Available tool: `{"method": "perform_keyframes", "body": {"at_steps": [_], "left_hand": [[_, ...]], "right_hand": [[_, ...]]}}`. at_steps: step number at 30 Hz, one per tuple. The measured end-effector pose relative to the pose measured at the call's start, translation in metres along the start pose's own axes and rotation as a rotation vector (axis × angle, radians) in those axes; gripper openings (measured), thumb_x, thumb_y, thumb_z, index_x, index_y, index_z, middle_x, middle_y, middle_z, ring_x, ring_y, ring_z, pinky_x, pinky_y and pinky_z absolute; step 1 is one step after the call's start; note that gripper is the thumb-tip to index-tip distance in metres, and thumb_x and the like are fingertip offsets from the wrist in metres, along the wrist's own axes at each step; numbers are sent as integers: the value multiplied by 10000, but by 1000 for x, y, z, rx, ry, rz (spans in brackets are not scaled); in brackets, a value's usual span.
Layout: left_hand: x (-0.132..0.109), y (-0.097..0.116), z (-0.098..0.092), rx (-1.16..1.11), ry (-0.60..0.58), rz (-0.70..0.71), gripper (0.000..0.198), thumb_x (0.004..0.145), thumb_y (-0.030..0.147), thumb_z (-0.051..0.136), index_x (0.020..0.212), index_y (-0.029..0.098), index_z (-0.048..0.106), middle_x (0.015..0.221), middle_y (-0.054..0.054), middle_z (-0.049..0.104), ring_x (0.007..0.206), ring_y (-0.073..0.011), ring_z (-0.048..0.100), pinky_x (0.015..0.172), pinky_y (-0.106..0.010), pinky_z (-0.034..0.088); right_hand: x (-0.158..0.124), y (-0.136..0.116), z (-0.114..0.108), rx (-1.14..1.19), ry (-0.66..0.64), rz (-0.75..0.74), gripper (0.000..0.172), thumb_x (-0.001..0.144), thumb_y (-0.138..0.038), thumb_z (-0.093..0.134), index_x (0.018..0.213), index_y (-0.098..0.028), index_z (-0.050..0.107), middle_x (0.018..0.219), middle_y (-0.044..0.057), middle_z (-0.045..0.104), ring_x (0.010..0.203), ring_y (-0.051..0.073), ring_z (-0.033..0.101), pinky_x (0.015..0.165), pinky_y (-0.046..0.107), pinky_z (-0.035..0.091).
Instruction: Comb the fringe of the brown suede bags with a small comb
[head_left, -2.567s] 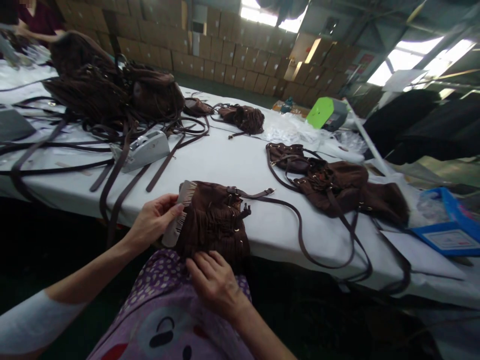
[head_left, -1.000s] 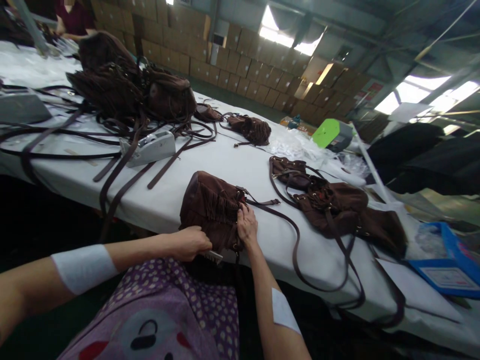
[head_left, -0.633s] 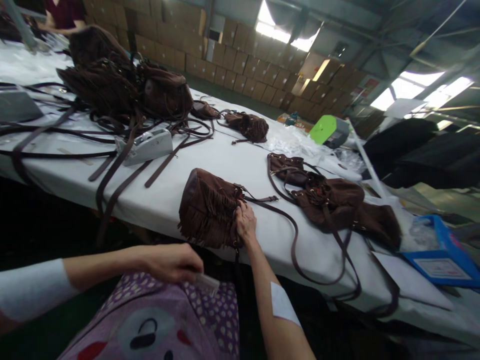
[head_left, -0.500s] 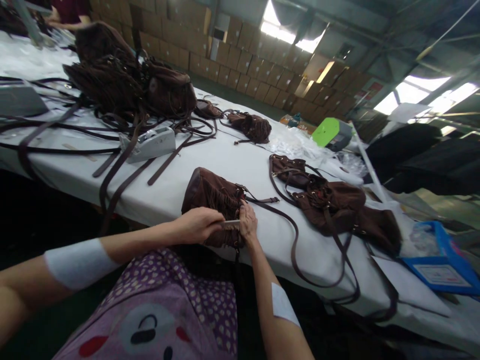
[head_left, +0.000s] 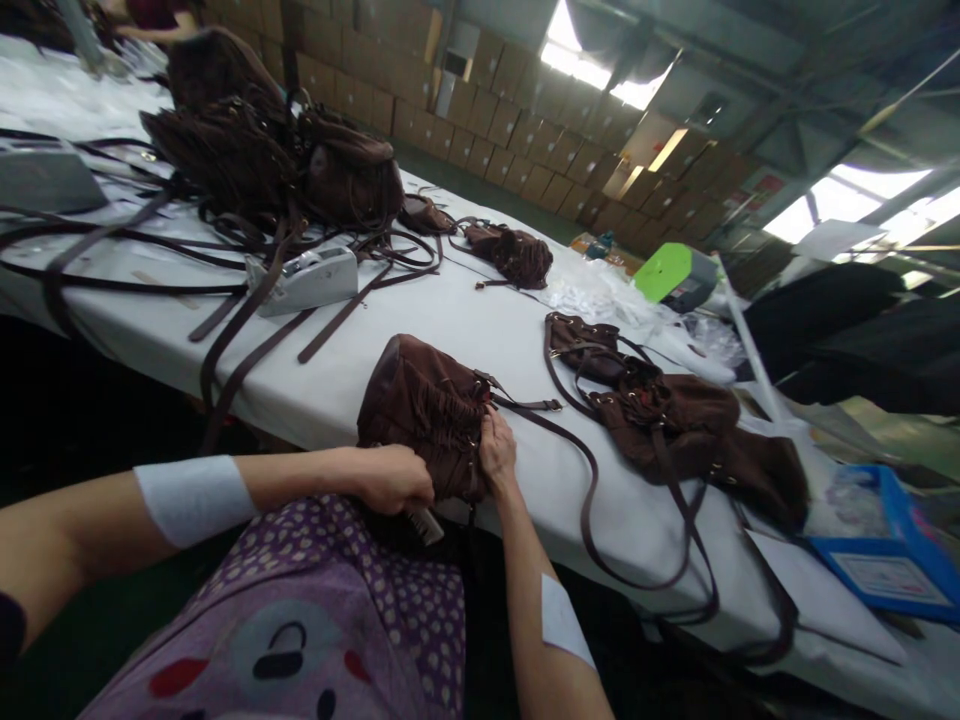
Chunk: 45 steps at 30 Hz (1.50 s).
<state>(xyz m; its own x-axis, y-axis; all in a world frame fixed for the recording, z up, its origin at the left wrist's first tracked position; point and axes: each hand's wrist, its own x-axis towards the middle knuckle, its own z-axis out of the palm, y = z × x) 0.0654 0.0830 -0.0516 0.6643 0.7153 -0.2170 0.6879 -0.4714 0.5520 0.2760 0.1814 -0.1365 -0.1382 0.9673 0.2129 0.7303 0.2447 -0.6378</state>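
A brown fringed bag (head_left: 420, 385) lies on its side at the front edge of the white-covered table, its base to the left and its strap trailing right. In my left hand (head_left: 394, 478), closed at the bag's near side, is a pale comb (head_left: 427, 526); its toothed end sticks out below my fist, past the table edge. My right hand (head_left: 496, 448) grips the bag's top end, fingers on the rim near the fringe. The fingertips are partly hidden.
More brown bags (head_left: 667, 420) with long straps lie to the right. A heap of bags (head_left: 225, 150) stands back left, near a grey tape dispenser (head_left: 311, 282). A blue bin (head_left: 889, 545) is at far right. Another person's arm (head_left: 161, 33) shows at top left.
My left hand has moved left and down with the comb, which has swung from level across the fringe to pointing down off the bag. My right hand stays at the bag's top.
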Motion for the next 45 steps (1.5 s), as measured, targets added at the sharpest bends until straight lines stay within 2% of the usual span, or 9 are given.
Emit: {"method": "perform_keyframes", "body": {"at_steps": [7,9,12,14,19,26,34,38,45], "left_hand": [[-42,21,2,-546,-723,407,116,797,181,616,885,196,691,779,4,682,702,-157,626,610,-198,458],[-37,28,-12,-613,-561,378,159,827,221,594,951,171,680,831,-7,681,753,-159,627,652,-190,461],[-9,31,-28,-346,134,118,196,879,230,500,947,145,663,839,-35,673,760,-160,612,677,-212,441],[14,26,-32,-110,371,-63,216,884,216,458,902,135,658,844,-73,676,771,-192,618,687,-254,440],[36,8,-11,136,212,-142,167,802,145,494,841,157,656,809,-105,678,690,-230,622,621,-301,434],[-46,13,43,15,-208,310,157,674,88,609,618,234,598,555,11,594,475,-160,510,451,-268,327],[-16,18,-37,408,357,-66,155,772,80,503,860,128,622,864,-132,648,835,-279,599,725,-370,444],[-7,-2,-4,363,223,-116,97,725,83,570,802,113,620,816,-148,651,760,-286,617,682,-375,461],[-59,5,57,139,118,-76,101,780,107,532,838,177,577,828,-64,648,772,-233,620,653,-302,463]], "right_hand": [[1,1,0,21,4,-4,490,962,-425,263,1267,-185,563,1285,99,574,1189,228,491,1040,411,342],[1,2,-1,35,5,-5,498,965,-433,253,1261,-185,568,1282,96,578,1190,223,491,1038,404,347],[1,3,-2,54,6,-8,515,969,-434,222,1239,-183,582,1263,93,593,1176,215,504,1027,396,366],[1,3,-3,60,9,-10,520,968,-434,222,1232,-172,585,1260,100,594,1172,217,509,1023,399,373],[0,1,-4,61,24,-25,520,966,-443,240,1230,-156,584,1257,107,594,1175,212,509,1037,395,360],[1,1,0,57,33,-25,537,961,-465,243,1215,-148,594,1233,118,606,1162,219,515,1026,407,363],[0,-2,-2,39,27,-31,549,961,-447,236,1227,-116,584,1253,140,592,1173,224,511,1035,403,359],[0,-2,-3,28,32,-44,551,959,-451,224,1225,-131,585,1239,133,601,1164,225,518,1019,411,377],[1,-5,-2,2,17,-64,467,947,-442,303,1190,-198,617,1198,86,633,1115,230,540,991,409,387]]}}
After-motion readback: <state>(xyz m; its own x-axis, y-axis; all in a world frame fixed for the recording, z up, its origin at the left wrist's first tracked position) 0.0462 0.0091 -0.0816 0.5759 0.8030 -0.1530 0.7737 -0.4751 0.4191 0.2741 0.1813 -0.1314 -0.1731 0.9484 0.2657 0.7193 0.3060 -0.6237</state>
